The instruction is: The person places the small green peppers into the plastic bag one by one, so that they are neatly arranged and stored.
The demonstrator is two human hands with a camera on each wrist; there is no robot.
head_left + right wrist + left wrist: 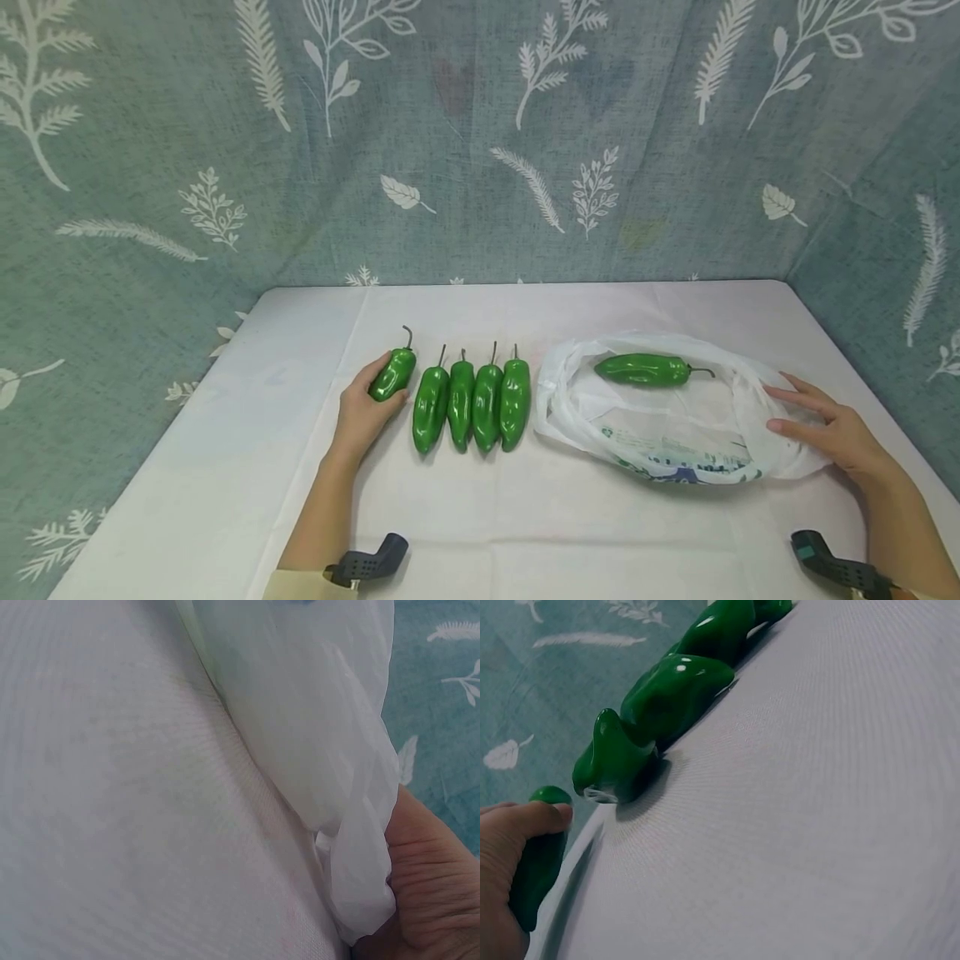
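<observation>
My left hand (365,417) grips a glossy green chili pepper (393,375), its thin curved stem pointing up and away; the left wrist view shows the thumb across this held pepper (540,870). Just right of that hand, several similar green peppers (486,408) lie side by side, stems away from me. A white plastic bag (551,392) lies open on the right, with one green pepper (643,369) lying in it sideways, stem to the right. My right hand (840,425) rests on the bag's right side with fingers extended; its fingertips are hidden in the right wrist view.
A white cloth (480,517) covers the table. Behind and at both sides hangs a blue-green curtain (465,167) with white leaf prints. Dark wrist devices (371,560) show on both forearms.
</observation>
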